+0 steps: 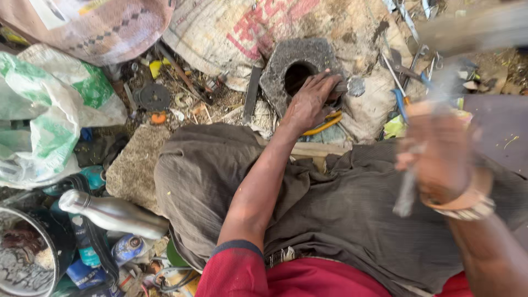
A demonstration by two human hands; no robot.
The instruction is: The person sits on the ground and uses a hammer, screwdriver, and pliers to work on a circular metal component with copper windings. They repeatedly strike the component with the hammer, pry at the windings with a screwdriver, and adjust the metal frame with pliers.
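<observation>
White sack [220, 27] with red print lies beyond; green-white bag [49, 110] left.

A small round metal disc [356, 86], grey and dull, sits on the right edge of a heavy, dark grey metal block [286, 69] with a large round hole through its middle. The block has angled corners and a rough, pitted top, and it lies flat on worn sacking on the ground. A slim metal tool [406, 192] with a pale handle points downward well apart from the block, too blurred to tell more.
</observation>
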